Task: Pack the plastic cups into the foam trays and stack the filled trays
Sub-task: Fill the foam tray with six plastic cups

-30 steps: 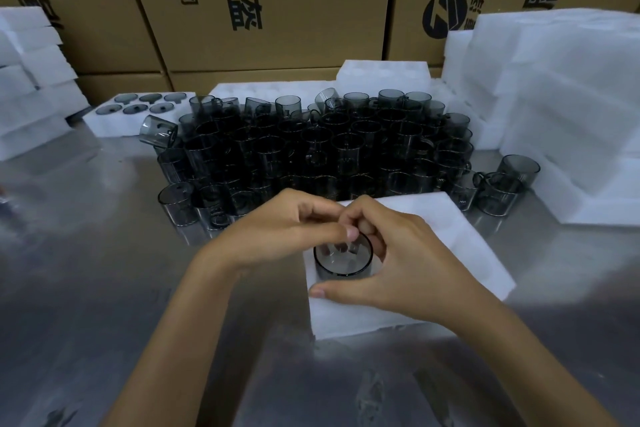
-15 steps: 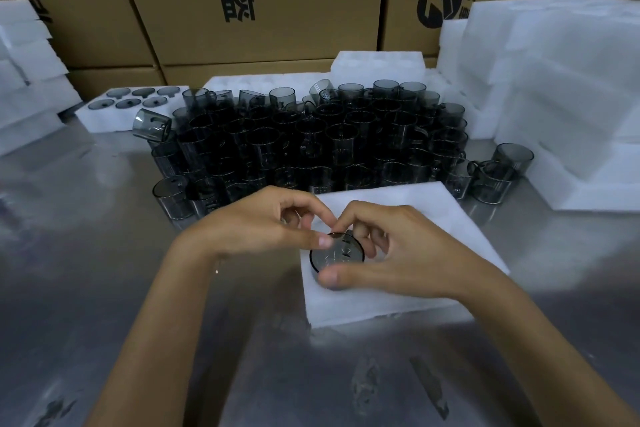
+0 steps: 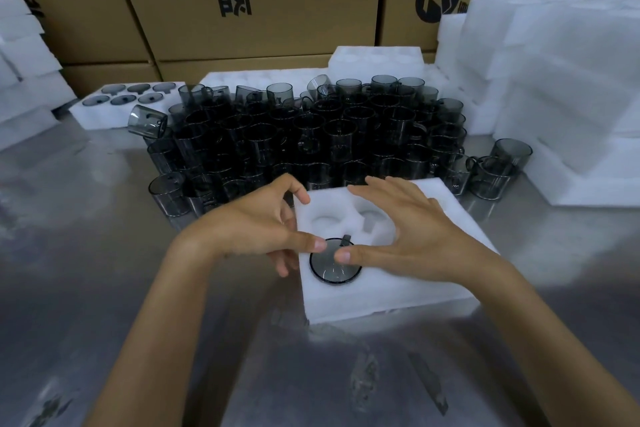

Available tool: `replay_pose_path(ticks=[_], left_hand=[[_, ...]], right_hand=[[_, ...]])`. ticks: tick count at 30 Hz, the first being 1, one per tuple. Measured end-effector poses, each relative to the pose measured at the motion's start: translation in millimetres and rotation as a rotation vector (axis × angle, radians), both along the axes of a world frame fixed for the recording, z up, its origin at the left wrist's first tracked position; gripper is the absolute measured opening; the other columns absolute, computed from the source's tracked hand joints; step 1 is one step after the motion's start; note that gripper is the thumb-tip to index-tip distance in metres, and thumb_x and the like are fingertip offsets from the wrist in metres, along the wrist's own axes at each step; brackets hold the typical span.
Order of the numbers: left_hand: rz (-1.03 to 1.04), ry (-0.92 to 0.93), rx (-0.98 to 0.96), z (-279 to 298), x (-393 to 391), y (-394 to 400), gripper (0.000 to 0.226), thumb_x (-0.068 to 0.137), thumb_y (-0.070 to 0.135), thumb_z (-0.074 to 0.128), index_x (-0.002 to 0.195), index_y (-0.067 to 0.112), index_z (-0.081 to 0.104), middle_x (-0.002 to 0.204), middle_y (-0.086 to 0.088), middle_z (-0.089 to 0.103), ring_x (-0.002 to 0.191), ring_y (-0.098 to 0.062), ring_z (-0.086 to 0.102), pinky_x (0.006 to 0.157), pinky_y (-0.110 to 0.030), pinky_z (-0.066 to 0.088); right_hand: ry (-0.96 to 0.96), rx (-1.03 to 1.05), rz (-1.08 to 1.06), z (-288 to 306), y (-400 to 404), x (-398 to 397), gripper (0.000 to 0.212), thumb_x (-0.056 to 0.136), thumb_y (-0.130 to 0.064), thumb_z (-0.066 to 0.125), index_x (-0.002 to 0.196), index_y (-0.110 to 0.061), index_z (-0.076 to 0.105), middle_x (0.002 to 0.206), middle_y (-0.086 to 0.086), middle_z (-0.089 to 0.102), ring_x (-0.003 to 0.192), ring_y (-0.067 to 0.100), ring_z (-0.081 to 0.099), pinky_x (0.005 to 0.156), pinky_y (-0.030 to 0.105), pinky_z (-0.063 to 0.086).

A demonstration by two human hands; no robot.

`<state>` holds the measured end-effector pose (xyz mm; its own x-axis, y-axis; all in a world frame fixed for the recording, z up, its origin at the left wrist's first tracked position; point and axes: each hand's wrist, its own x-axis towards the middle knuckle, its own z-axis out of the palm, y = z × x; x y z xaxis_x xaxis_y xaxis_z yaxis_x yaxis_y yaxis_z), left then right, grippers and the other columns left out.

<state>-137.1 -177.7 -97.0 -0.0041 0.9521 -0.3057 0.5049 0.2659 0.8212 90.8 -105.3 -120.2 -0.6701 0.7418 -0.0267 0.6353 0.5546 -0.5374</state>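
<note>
Smoky cup (image 3: 334, 265) sunk in foam tray (image 3: 391, 291)

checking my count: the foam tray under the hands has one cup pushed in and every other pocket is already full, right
Not quite. The foam tray does hold one cup pushed in, with both thumbs over its rim, but the other pockets that show are empty, not full: the head view shows two bare pockets behind the cup. The right hand hides the rest.
</note>
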Motion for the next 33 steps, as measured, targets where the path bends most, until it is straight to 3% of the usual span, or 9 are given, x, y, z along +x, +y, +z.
replay_pose_path(ticks=[3, 6, 11, 16, 18, 25, 28, 31, 33], left_hand=[[0.049, 0.153, 0.088, -1, 5, 2, 0.045, 0.065, 0.035, 0.083, 0.102, 0.037, 0.057, 0.082, -0.003, 0.069, 0.057, -0.028, 0.072, 0.065, -0.041, 0.059], [0.097, 0.206, 0.114, -1, 6, 1, 0.036, 0.062, 0.036, 0.076, 0.096, 0.033, 0.064, 0.087, -0.005, 0.067, 0.051, -0.026, 0.070, 0.064, -0.036, 0.054], [0.128, 0.233, 0.107, 1, -6, -2, 0.039, 0.060, 0.039, 0.074, 0.096, 0.029, 0.064, 0.087, -0.012, 0.066, 0.050, -0.026, 0.069, 0.062, -0.035, 0.053], [0.125, 0.230, 0.135, 1, -9, -1, 0.041, 0.069, 0.064, 0.077, 0.095, 0.036, 0.066, 0.082, -0.001, 0.059, 0.047, -0.008, 0.054, 0.046, -0.025, 0.044], [0.199, 0.255, 0.212, 0, -6, 2, 0.039, 0.071, 0.070, 0.071, 0.091, 0.036, 0.067, 0.080, 0.000, 0.059, 0.056, -0.007, 0.053, 0.052, -0.026, 0.044], [0.452, 0.160, 0.571, -5, 11, 11, 0.007, 0.092, 0.029, 0.064, 0.090, 0.034, 0.069, 0.088, 0.002, 0.061, 0.065, -0.003, 0.051, 0.065, -0.021, 0.041], [0.464, 0.116, 0.707, -3, 18, 12, 0.030, 0.091, 0.019, 0.068, 0.117, 0.033, 0.064, 0.105, 0.009, 0.058, 0.079, 0.003, 0.058, 0.068, -0.010, 0.045], [0.341, 0.032, 0.761, -3, 26, 12, 0.059, 0.089, 0.012, 0.071, 0.140, 0.033, 0.050, 0.128, 0.016, 0.056, 0.110, 0.004, 0.058, 0.080, -0.012, 0.050], [0.241, 0.006, 0.801, -3, 32, 11, 0.066, 0.088, 0.008, 0.072, 0.145, 0.032, 0.047, 0.136, 0.017, 0.055, 0.121, 0.005, 0.054, 0.090, -0.012, 0.049]], right_hand=[[0.190, 0.002, -0.109, -1, -3, -8, 0.096, 0.057, -0.087, 0.059, 0.141, -0.044, 0.046, 0.149, -0.027, 0.033, 0.141, -0.007, 0.012, 0.120, 0.033, 0.017], [0.347, -0.026, -0.145, -4, -4, -15, 0.062, 0.073, -0.072, 0.065, 0.127, -0.043, 0.058, 0.128, -0.036, 0.043, 0.130, -0.012, 0.026, 0.112, 0.026, 0.026], [0.427, 0.179, -0.277, 4, 20, -26, 0.024, 0.092, -0.045, 0.063, 0.114, -0.037, 0.068, 0.125, -0.018, 0.063, 0.126, 0.012, 0.048, 0.102, 0.032, 0.025], [0.237, 0.218, -0.328, 21, 75, -54, 0.040, 0.094, -0.038, 0.063, 0.133, -0.035, 0.060, 0.140, 0.001, 0.055, 0.136, 0.028, 0.035, 0.108, 0.042, 0.027], [0.161, 0.189, -0.296, 20, 87, -67, 0.039, 0.092, -0.043, 0.065, 0.130, -0.034, 0.062, 0.134, 0.005, 0.056, 0.134, 0.031, 0.038, 0.108, 0.044, 0.030], [0.418, 0.299, -0.246, 15, 72, -65, 0.017, 0.086, -0.025, 0.076, 0.095, -0.018, 0.063, 0.097, -0.004, 0.062, 0.092, 0.016, 0.059, 0.080, 0.035, 0.050], [0.585, 0.397, -0.173, 19, 48, -48, 0.016, 0.084, -0.020, 0.078, 0.092, -0.016, 0.065, 0.101, -0.012, 0.064, 0.092, 0.005, 0.057, 0.076, 0.028, 0.048], [0.666, 0.503, -0.102, 19, 21, -35, 0.013, 0.084, -0.018, 0.079, 0.093, -0.015, 0.069, 0.130, -0.009, 0.063, 0.119, 0.006, 0.058, 0.093, 0.023, 0.048], [0.674, 0.638, -0.072, 15, 8, -32, 0.018, 0.085, -0.016, 0.078, 0.100, -0.013, 0.069, 0.136, -0.004, 0.061, 0.121, 0.013, 0.059, 0.098, 0.024, 0.047]])
